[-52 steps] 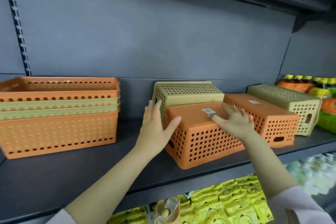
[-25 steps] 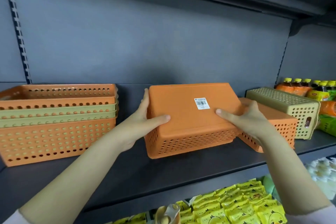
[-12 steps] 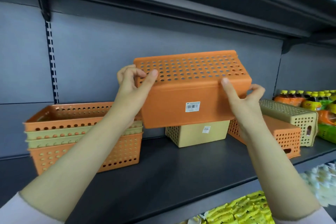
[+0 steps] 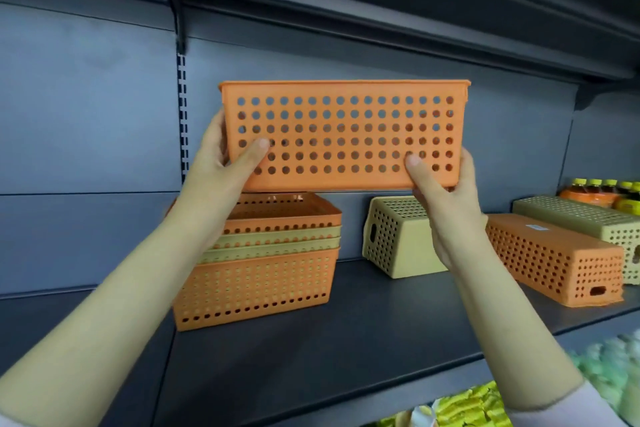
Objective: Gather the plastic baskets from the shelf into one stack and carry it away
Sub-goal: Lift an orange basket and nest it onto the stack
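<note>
Head view, looking forward and slightly up at a dark grey metal shelf (image 4: pixel 346 340). Both hands are holding a rectangular orange plastic basket (image 4: pixel 343 135) in the air above the shelf, clear of everything on it. This held basket is sitting upright, its thin rim on top and its open mouth facing up, its long axis running left to right; the long side wall, pierced by even rows of round holes, is facing the camera. The left hand (image 4: pixel 221 163) is closing around the basket's lower left corner, thumb pressing on the perforated wall and the other fingers hidden behind. The right hand (image 4: pixel 446 191) is gripping the lower right corner likewise, thumb on the front wall.

Below the left end of the held basket, a nested stack of upright baskets (image 4: pixel 263 263) is standing on the shelf: orange at the bottom, two pale yellow-green rims in the middle, orange on top. To the right, three more perforated plastic baskets are lying upside down, flat bases up: a yellow-green overturned basket (image 4: pixel 398 236) partly behind the right wrist, a long orange overturned basket (image 4: pixel 554 256), and a second yellow-green overturned basket (image 4: pixel 588 222) at the right edge. Bottles with yellow caps (image 4: pixel 595 189) are standing behind these.
</note>
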A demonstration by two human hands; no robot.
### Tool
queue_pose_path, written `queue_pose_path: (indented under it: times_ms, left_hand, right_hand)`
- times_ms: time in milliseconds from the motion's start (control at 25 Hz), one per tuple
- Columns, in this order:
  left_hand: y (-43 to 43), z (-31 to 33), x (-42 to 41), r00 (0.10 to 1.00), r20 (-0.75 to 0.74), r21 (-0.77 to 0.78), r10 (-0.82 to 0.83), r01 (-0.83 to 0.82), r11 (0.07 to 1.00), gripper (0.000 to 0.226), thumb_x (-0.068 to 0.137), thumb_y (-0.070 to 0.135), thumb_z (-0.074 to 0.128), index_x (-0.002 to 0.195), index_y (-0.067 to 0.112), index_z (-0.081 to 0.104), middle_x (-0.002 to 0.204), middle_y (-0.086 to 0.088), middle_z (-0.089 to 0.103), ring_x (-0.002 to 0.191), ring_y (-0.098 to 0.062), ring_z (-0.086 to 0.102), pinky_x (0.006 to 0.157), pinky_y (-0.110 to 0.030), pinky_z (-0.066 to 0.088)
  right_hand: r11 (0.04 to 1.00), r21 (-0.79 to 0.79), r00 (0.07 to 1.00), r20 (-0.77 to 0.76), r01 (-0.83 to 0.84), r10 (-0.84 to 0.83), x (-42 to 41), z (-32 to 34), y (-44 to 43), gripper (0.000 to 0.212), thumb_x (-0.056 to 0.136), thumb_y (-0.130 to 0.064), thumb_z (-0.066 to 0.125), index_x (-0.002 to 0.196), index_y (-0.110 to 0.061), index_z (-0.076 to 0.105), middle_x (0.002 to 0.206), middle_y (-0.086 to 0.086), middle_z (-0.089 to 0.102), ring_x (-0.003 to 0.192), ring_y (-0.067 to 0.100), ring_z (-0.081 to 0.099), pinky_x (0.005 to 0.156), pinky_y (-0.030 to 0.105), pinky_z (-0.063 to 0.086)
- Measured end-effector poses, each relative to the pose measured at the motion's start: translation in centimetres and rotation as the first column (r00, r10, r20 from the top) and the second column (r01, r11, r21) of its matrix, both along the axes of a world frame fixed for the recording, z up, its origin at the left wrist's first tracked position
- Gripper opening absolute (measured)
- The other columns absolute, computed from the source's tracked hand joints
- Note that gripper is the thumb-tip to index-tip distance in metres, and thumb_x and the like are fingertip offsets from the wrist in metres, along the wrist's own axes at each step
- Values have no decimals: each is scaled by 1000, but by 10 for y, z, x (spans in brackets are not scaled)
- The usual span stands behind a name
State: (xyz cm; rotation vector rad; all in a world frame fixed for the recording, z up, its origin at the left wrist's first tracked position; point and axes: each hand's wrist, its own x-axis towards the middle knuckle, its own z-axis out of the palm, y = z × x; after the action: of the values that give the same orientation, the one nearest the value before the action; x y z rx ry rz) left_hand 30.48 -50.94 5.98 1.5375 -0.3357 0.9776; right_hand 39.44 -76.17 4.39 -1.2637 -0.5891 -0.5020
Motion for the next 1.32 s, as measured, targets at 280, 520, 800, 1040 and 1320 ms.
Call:
queue_pose_path:
  times_ms: [280, 520, 800, 1040, 1320]
  left_hand:
    - [65, -26, -15, 999, -5, 132, 43, -42, 990, 65, 95, 24, 61, 151, 35, 30, 139, 4, 60, 128, -18, 57, 106, -52, 44]
    - [81, -56, -3, 985, 13, 37, 172, -173, 984, 69, 83, 34, 74, 138, 45, 36, 140, 0, 59, 128, -14, 56, 107, -52, 43]
    - [91, -72, 13, 958, 36, 5, 286, -286, 958, 75, 82, 34, 76, 144, 36, 33, 140, 3, 58, 127, -10, 56, 101, -38, 50]
    - [101, -80, 20, 956, -16, 11, 293, -293, 956, 70, 85, 33, 73, 143, 39, 34, 135, 10, 63, 125, -9, 58, 100, -40, 51]
    - [97, -104, 29, 933, -68, -61, 352, -356, 932, 71, 90, 28, 65, 149, 38, 26, 132, 6, 64, 116, -7, 63, 94, -33, 50]
  right_hand:
    - [987, -103, 989, 64, -126, 133, 21, -35, 59, 87, 71, -27, 80, 138, -45, 27, 136, -6, 59, 122, 5, 59, 96, 24, 51]
    - [957, -215, 976, 57, -194, 210, 57, -47, 84, 110, 72, -26, 84, 152, -45, 11, 144, -4, 53, 130, 13, 53, 106, 45, 46]
    - [966, -176, 975, 88, -187, 204, 88, -55, 105, 118, 71, -24, 81, 152, -45, -2, 139, -1, 56, 126, 8, 56, 106, 42, 45]
    - [986, -134, 985, 123, -104, 121, 101, -75, 128, 122, 71, -25, 81, 152, -45, -9, 127, 2, 57, 119, 7, 59, 98, 28, 45]
    - [983, -161, 977, 173, -93, 121, 112, -94, 126, 81, 79, -43, 73, 141, -53, 22, 132, -38, 46, 124, -9, 49, 94, 10, 42]
